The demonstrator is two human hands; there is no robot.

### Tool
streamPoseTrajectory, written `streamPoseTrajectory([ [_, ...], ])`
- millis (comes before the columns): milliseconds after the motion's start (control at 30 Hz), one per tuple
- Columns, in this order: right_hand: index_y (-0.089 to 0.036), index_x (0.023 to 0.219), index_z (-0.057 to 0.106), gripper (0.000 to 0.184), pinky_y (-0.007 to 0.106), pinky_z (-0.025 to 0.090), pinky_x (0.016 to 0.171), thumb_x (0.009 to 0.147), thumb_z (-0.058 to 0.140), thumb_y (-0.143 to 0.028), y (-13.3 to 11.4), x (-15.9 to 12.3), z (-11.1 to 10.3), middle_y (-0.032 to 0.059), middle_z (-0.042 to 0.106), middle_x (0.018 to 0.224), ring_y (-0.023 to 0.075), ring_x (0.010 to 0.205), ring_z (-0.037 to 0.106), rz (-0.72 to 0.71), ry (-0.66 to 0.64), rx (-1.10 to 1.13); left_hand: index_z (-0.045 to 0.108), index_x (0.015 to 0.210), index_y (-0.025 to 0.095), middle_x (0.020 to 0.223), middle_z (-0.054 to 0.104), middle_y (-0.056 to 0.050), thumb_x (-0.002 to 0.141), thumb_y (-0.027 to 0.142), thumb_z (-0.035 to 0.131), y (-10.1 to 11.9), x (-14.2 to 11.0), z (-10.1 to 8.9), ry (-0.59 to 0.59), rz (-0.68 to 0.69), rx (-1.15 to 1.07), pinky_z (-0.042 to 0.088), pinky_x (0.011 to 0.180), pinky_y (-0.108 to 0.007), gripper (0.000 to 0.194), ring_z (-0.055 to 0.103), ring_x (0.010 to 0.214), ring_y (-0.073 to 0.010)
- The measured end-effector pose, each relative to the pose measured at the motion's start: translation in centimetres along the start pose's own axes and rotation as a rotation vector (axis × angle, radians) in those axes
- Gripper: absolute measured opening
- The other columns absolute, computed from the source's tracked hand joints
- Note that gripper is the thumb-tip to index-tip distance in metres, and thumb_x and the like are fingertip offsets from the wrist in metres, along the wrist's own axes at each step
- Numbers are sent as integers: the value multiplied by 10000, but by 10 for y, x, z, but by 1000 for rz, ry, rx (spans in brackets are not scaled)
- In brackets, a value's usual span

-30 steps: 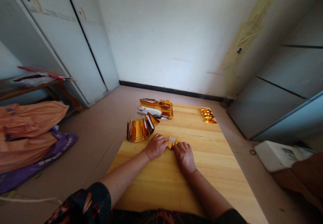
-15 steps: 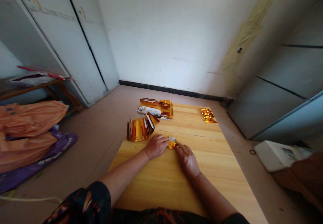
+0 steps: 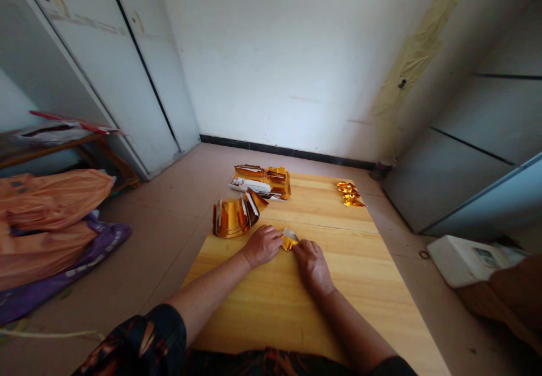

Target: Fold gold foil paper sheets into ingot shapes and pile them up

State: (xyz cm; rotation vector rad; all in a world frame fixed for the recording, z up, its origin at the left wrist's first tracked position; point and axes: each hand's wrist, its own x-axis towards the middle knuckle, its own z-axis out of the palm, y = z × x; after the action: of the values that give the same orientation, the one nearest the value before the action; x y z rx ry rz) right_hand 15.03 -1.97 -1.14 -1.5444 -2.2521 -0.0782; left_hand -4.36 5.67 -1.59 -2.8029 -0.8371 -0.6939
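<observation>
A small piece of gold foil paper [image 3: 289, 243], pale on its inner side, lies on the wooden table between my hands. My left hand [image 3: 265, 246] grips its left edge with curled fingers. On the other edge, my right hand [image 3: 312, 263] has its fingers bent and closed on the paper. Left of my hands stands a curved stack of gold foil sheets [image 3: 231, 218]. Behind that rests a second pile of gold foil sheets [image 3: 279, 183] with a white wrapper. Several folded gold foil pieces [image 3: 350, 194] sit at the far right corner.
The wooden table [image 3: 339, 223] reaches toward a white wall [image 3: 271, 60]. Grey cabinets [image 3: 127, 54] stand at the left. An orange and purple bag [image 3: 55, 223] lies on the floor there. A white box [image 3: 459, 260] is beyond the table's right side.
The fingers of my right hand have curled in more at the paper's right edge. The gold paper looks more creased. My left hand has hardly moved.
</observation>
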Motion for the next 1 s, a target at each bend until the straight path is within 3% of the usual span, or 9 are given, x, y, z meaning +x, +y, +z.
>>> streamPoseTrajectory([
  [300,-259,1034,654,231,324,361,816,895,485,-185,1,3,-6,69,610,1013,194,913,493,4,-89,-75,617,762,183,918,647,-54,813,157,520,0,-1,2,-21,-17,5,426,737,-306,113,534,816,-170],
  [433,-335,1068,660,293,359,364,842,863,518,-180,-1,0,-2,78,525,1232,238,1061,447,133,-33,-117,622,770,184,924,645,-58,811,151,517,0,-1,3,-7,-12,0,429,737,-303,117,535,816,-168],
  [533,-343,1077,661,314,380,360,872,852,528,-170,-2,-2,1,77,526,1241,251,1120,415,179,8,-117,619,759,182,926,646,-58,810,145,516,-1,-1,3,-5,-9,-2,430,737,-300,120,533,809,-164],
  [800,-219,1156,599,318,368,340,910,882,472,-121,-3,-1,1,83,593,1195,219,1116,446,-9,-21,-40,614,756,181,916,647,-49,839,157,498,0,-1,2,5,-16,-6,430,727,-295,145,535,805,-161],
  [1000,-204,1036,615,239,353,311,901,884,463,-99,-3,6,-4,70,643,1051,193,1005,502,-89,-49,-92,611,765,186,908,650,-51,858,177,492,0,0,0,1,-4,9,408,711,-300,151,542,803,-162],
])
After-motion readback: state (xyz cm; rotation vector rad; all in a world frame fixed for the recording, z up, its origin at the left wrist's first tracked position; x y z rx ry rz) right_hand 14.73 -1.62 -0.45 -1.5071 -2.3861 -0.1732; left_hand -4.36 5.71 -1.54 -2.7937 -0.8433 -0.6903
